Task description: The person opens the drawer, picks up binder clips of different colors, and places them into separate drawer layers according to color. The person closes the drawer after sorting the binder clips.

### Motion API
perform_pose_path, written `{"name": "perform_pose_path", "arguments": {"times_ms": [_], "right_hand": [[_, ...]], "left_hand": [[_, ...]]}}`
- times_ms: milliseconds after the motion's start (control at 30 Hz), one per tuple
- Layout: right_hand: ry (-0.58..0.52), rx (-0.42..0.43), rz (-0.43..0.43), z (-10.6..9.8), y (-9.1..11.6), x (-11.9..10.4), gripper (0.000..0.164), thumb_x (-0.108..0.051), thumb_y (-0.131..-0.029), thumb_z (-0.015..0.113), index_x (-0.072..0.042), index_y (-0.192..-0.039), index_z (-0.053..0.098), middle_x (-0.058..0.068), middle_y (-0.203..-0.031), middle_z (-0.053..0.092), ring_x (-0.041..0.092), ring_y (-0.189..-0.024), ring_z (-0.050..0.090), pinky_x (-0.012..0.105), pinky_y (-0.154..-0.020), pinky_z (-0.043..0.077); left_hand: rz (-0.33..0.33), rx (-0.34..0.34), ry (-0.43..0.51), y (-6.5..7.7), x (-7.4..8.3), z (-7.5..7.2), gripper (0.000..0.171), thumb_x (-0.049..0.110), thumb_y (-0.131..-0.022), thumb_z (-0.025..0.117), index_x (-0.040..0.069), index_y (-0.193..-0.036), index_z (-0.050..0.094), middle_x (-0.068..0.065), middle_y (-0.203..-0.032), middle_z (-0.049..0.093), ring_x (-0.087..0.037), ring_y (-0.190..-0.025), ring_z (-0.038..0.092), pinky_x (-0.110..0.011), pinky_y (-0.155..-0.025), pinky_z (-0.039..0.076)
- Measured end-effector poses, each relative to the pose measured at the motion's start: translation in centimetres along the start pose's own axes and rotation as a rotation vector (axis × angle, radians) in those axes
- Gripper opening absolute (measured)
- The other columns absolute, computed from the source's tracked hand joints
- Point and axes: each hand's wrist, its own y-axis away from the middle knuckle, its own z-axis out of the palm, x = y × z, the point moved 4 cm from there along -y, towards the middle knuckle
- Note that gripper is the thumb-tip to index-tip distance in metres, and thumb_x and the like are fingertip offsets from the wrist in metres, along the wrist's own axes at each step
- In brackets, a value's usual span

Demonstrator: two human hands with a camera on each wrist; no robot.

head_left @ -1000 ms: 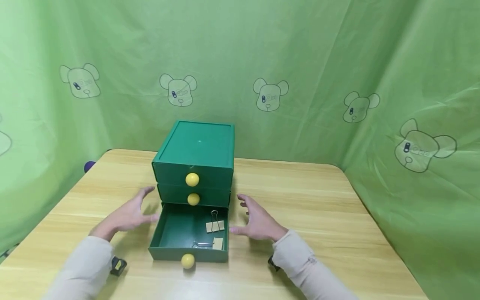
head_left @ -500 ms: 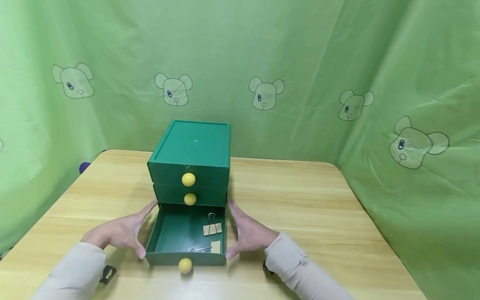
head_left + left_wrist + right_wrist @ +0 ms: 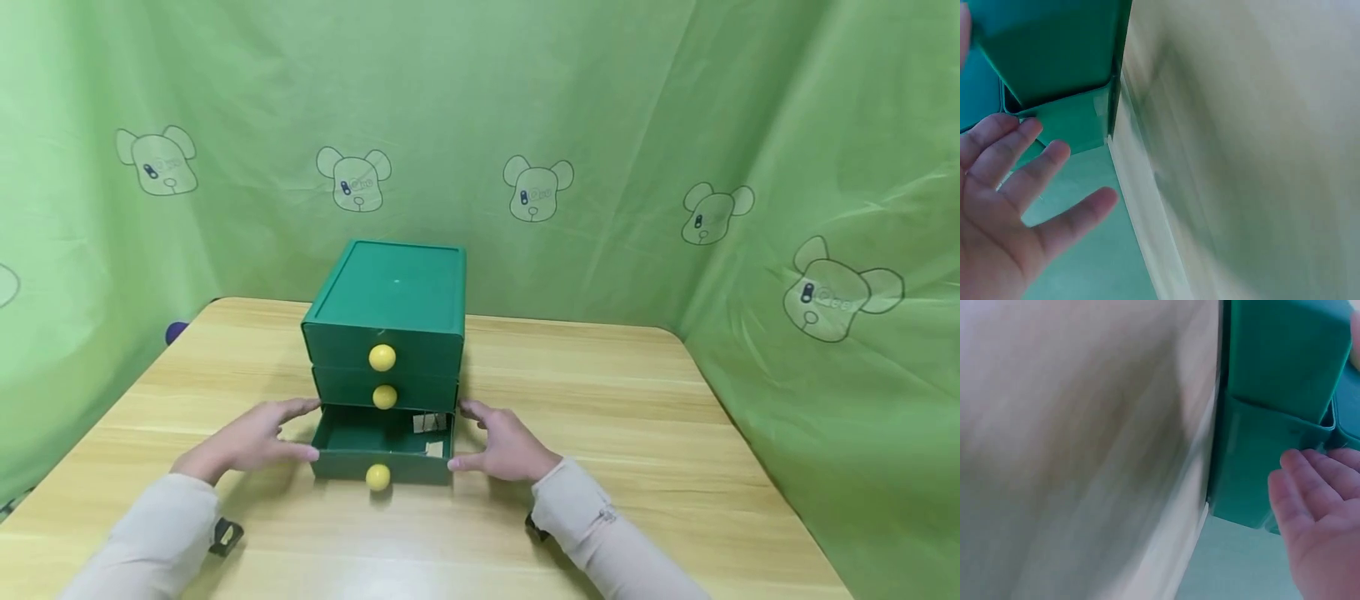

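Observation:
A green drawer box has its lowest drawer partly pulled out, and a round yellow knob sits on that drawer's front. Inside lie two pale binder clips, a rear one and a front one partly hidden by the drawer front. My left hand is at the drawer's left side, thumb tip right at the front corner, fingers reaching to the box. On the other side my right hand mirrors it, thumb at the right front corner. Both wrist views show extended fingers beside the green walls.
The two upper drawers, each with a yellow knob, are closed. The box stands on a wooden table. Behind and at the sides hangs a green curtain with bear-head prints. A purple round thing shows beyond the table's left edge.
My thumbs have come to the drawer's front corners, and the drawer has slid inward, away from me. The clips have gone back with it, now partly hidden.

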Motion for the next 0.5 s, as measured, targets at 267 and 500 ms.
{"name": "perform_pose_path", "arguments": {"times_ms": [267,500], "right_hand": [[0.003,0.232,-0.051,-0.2,-1.5,-0.8,0.034,-0.019,-0.089,0.072,0.004,-0.113,0.065,0.017,-0.110,0.068,0.032,-0.099,0.066,0.042,-0.085,0.054],[0.052,0.411,-0.063,0.1,-2.1,-1.1,0.008,-0.010,-0.084,0.075,-0.004,-0.083,0.071,0.003,-0.075,0.070,0.010,-0.066,0.063,0.027,-0.063,0.054]], "left_hand": [[-0.020,0.257,-0.201,-2.1,1.1,-0.5,0.023,0.022,-0.087,0.073,-0.001,-0.091,0.070,-0.015,-0.091,0.071,-0.033,-0.086,0.067,-0.048,-0.078,0.054],[-0.016,0.437,-0.304,-2.6,1.6,-0.1,0.031,0.015,-0.079,0.080,0.015,-0.057,0.058,0.009,-0.055,0.055,-0.009,-0.052,0.043,-0.032,-0.052,0.041]]}}
